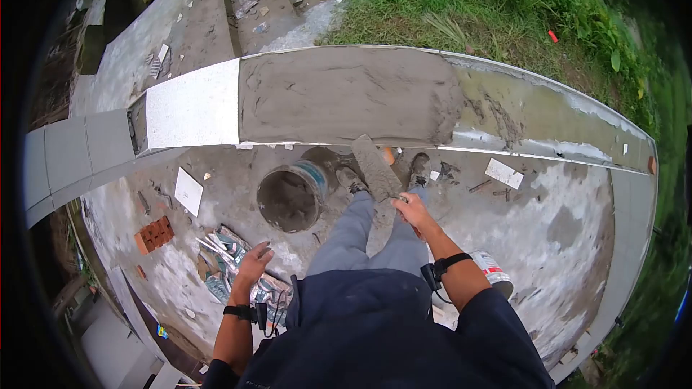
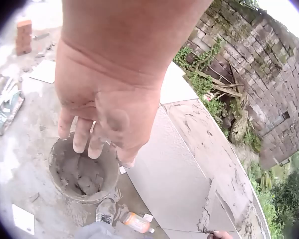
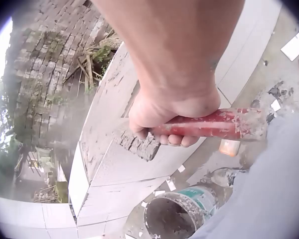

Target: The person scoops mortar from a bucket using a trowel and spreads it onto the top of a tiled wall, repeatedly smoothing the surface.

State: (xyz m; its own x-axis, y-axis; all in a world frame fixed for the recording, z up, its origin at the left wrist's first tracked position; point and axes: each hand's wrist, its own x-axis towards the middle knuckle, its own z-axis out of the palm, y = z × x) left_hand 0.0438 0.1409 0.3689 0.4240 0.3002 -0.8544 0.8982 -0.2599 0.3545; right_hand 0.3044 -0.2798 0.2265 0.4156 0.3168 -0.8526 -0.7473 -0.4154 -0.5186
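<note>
My right hand (image 1: 412,213) grips a trowel by its worn red handle (image 3: 214,124). Grey mortar coats the long trowel blade (image 1: 376,167), which overlaps the near edge of the ledge in the head view. Spread along the ledge top is a wide bed of wet mortar (image 1: 346,94). To its left lies a white tile (image 1: 193,104), edge to edge with the mortar. My left hand (image 1: 254,263) hangs empty with loose fingers, left of my body. Near it stands a bucket (image 1: 317,179) with mortar (image 2: 84,172) inside.
Right of the mortar, the ledge shows a rough bare stretch (image 1: 548,112). On the floor are a loose white tile (image 1: 189,191), red bricks (image 1: 154,235), crumpled bags (image 1: 223,274) and a white pail (image 1: 494,274). An orange-labelled bottle (image 2: 137,222) lies near my shoe. Grass (image 1: 476,7) grows beyond the ledge.
</note>
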